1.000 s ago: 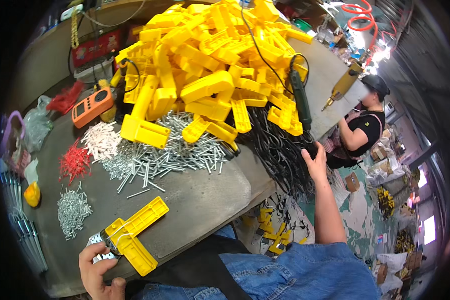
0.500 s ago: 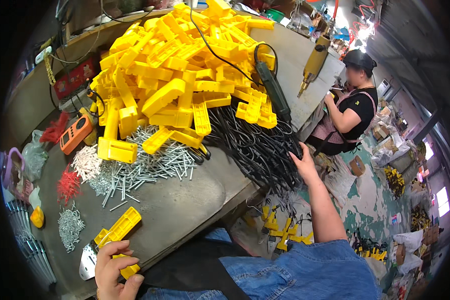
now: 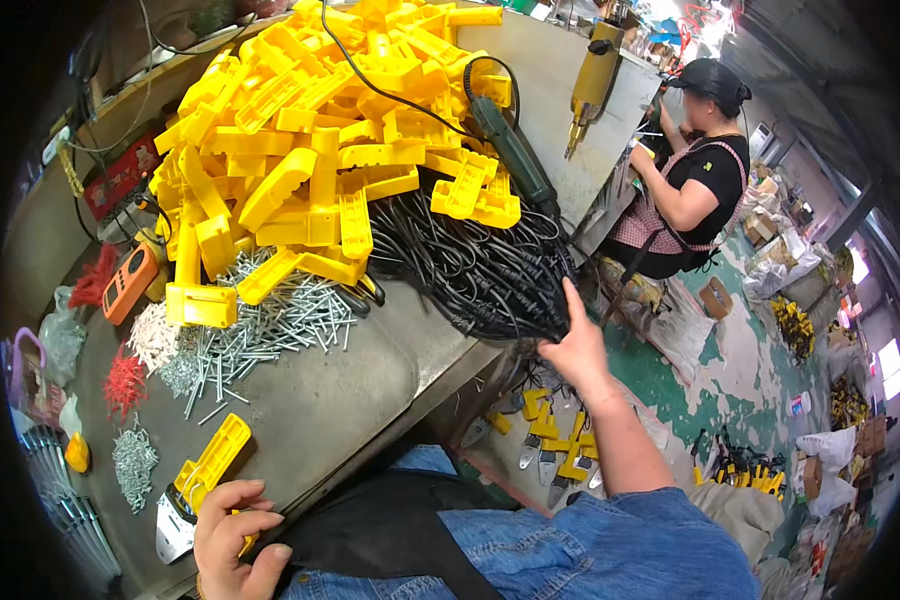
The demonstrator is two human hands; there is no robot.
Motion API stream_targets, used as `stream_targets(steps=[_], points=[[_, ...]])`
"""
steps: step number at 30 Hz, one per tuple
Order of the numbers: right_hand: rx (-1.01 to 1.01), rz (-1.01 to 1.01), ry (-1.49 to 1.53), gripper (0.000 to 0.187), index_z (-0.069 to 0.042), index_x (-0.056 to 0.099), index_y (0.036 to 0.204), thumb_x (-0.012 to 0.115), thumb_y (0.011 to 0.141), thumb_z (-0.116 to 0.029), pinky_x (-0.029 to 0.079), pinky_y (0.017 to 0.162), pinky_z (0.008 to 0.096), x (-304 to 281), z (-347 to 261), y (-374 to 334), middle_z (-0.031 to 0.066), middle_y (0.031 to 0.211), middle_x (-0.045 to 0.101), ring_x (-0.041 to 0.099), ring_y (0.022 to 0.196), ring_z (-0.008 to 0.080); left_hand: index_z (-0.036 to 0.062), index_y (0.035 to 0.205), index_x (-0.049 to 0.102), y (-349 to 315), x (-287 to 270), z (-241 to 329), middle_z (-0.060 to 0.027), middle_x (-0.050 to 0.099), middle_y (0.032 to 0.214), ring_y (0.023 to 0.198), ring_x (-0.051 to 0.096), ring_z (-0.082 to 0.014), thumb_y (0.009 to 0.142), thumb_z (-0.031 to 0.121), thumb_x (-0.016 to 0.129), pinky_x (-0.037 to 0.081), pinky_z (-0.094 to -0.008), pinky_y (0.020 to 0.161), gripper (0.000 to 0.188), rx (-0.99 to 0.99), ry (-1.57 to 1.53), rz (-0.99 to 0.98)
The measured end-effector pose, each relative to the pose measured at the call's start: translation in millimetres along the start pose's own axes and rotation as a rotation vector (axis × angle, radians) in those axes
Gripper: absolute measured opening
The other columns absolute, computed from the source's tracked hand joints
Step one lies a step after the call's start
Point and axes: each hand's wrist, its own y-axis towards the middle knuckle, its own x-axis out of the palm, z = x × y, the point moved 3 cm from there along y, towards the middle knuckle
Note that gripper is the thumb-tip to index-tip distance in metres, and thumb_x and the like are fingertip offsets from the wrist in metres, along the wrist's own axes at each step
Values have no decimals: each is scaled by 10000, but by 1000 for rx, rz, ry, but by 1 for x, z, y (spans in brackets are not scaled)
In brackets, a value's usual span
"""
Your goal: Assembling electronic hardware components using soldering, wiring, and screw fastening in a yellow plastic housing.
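Observation:
My left hand [image 3: 235, 540] is at the table's front edge, fingers loosely bent and apart from the thumb. It rests over the lower end of a yellow plastic handle shell [image 3: 220, 452], which has a metal plate [image 3: 174, 528] at its lower left. My right hand [image 3: 578, 350] lies against the right end of a thick heap of black cables [image 3: 480, 265]. Its thumb and forefinger are spread along the cables; the other fingers are mostly hidden. Above the cables rises a large pile of yellow handle shells [image 3: 300, 130].
Long screws [image 3: 270, 320], small screws [image 3: 134, 465], red pieces [image 3: 124, 382] and white pieces [image 3: 154, 335] lie in heaps. A dark green power tool [image 3: 515, 155] and a yellow one [image 3: 592, 85] are beyond the cables. Someone in a cap [image 3: 705, 170] works at right; yellow-handled tools [image 3: 570, 440] are on the floor.
My right hand has moved left and down against the cables, and their loose ends, which hung over the table edge, are now bunched on the table. My left hand has stayed nearly still.

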Motion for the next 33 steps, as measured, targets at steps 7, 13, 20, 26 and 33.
stream_targets(steps=[7, 13, 20, 26, 33], points=[[22, -208, 75, 918, -175, 369, 1511, 725, 671, -71, 519, 737, 301, -59, -8, -1, 194, 991, 693, 661, 755, 206, 40, 1082, 661, -1, -17, 11, -187, 614, 1244, 1154, 563, -350, 870, 112, 685, 387, -445, 1032, 226, 52, 81, -36], [-221, -141, -459, 776, -134, 518, 1406, 790, 738, -422, 398, 1064, 461, -88, -68, 4, 264, 1407, 479, 470, 1284, 420, 42, 1079, 667, -3, -20, 1, -189, 620, 1238, 1151, 567, -355, 875, 111, 679, 391, -439, 1031, 217, 67, 85, -19], [-624, 91, -404, 727, -190, 433, 1442, 682, 763, -114, 456, 1021, 469, 3, -135, 99, 194, 1413, 462, 507, 1247, 389, 29, 1015, 649, -19, -25, -15, -194, 595, 1194, 1042, 594, -313, 842, 126, 691, 457, -403, 930, 203, 51, 30, 70], [-679, -263, -329, 651, -162, 587, 1319, 674, 689, -27, 532, 918, 376, -51, -157, 139, 103, 1204, 661, 661, 1058, 262, 20, 1039, 659, -47, -51, -20, -201, 632, 1154, 1083, 601, -369, 859, 61, 696, 463, -417, 947, 187, 1, 157, 163], [-267, -760, 489, 795, -9, 464, 1417, 778, 688, 48, 399, 1084, 345, -153, -157, 197, 70, 1331, 594, 559, 1223, 191, 3, 1000, 671, -41, -67, -25, -197, 651, 1093, 1014, 626, -358, 889, 151, 702, 474, -403, 915, 188, -2, 97, 261]])
